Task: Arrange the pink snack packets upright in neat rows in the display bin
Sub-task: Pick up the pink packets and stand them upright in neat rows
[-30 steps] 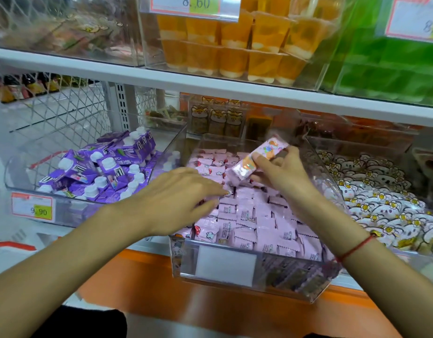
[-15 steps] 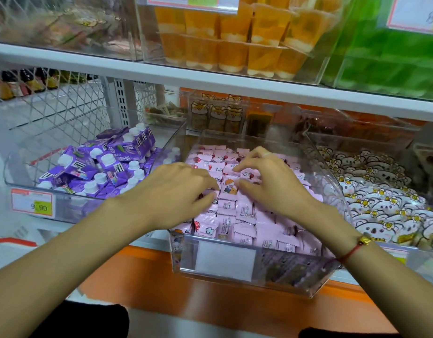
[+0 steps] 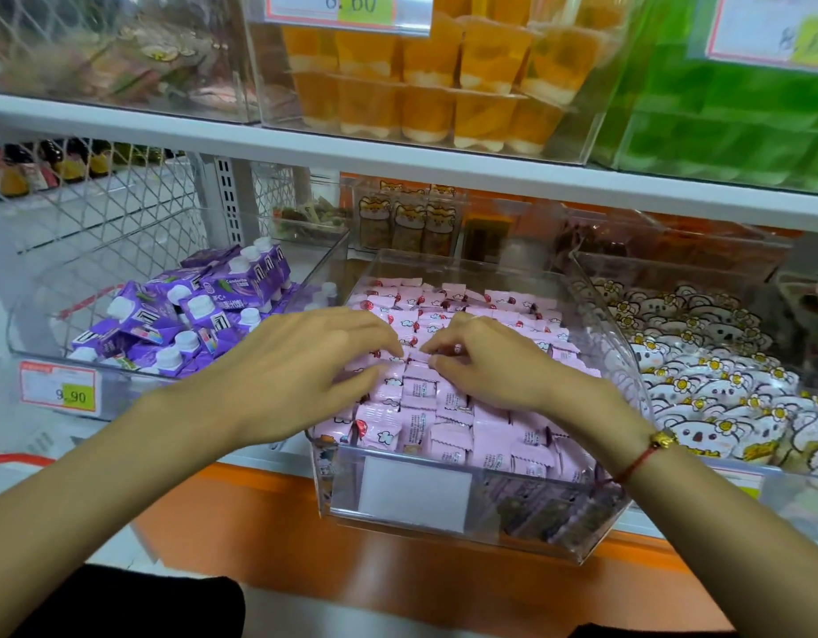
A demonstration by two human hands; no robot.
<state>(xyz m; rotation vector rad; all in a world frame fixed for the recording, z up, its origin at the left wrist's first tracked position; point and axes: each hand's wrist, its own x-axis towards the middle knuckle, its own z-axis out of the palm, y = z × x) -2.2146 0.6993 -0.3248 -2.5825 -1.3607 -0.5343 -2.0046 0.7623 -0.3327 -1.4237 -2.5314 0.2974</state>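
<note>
Key relation: the pink snack packets (image 3: 448, 402) were seen directly beneath both hands, in the middle of the clear display bin (image 3: 596, 541); the rows were laid across the bin from side wall to side wall, one behind another toward the shelf back.
Packet axis: most packets were stood on edge, top seams up; a few near the front wall were tilted.
Left hand (image 3: 287, 366): it was laid flat over the left-centre rows, fingers nearly straight and pressed on the packet tops; nothing was gripped.
Right hand (image 3: 490, 361): its fingers were curled down into the central row, and a packet top appeared to be pinched between thumb and forefinger; the exact hold could not be made out.
Nearer hand: the gap at the bin's centre was met by both sets of fingertips, which were almost touching; the right was judged the working hand, the left the steadying one.
Surroundings: purple cartons (image 3: 186, 324) were held in the bin to the left, white animal-print packets (image 3: 702, 398) in the bin to the right.
Obstacles: access from above was judged limited by the upper shelf edge (image 3: 398, 154); neighbouring packets could be toppled by a careless push.
</note>
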